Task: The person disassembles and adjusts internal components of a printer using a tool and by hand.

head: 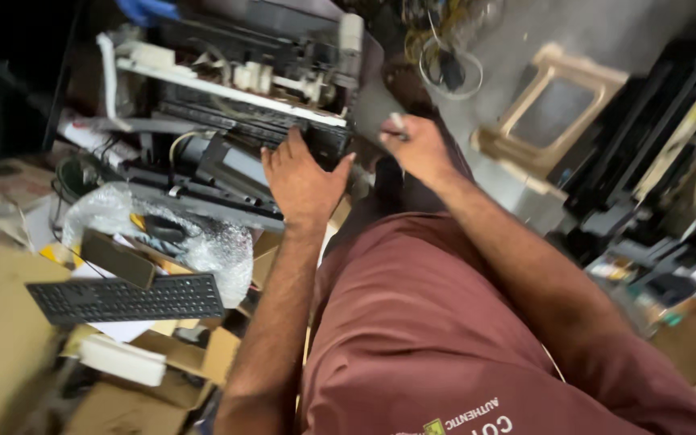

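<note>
A dismantled printer with its black and white inner parts bared stands in front of me. My left hand rests on its near black edge, fingers spread against the frame. My right hand hovers to the right of the printer, closed around a small thin tool with a pale tip. My dark red shirt fills the lower middle of the view.
A black keyboard lies at the lower left among cardboard boxes and bubble wrap. A dark phone-like slab sits above it. A beige frame and stacked black printer parts are on the right. Loose cables lie beyond.
</note>
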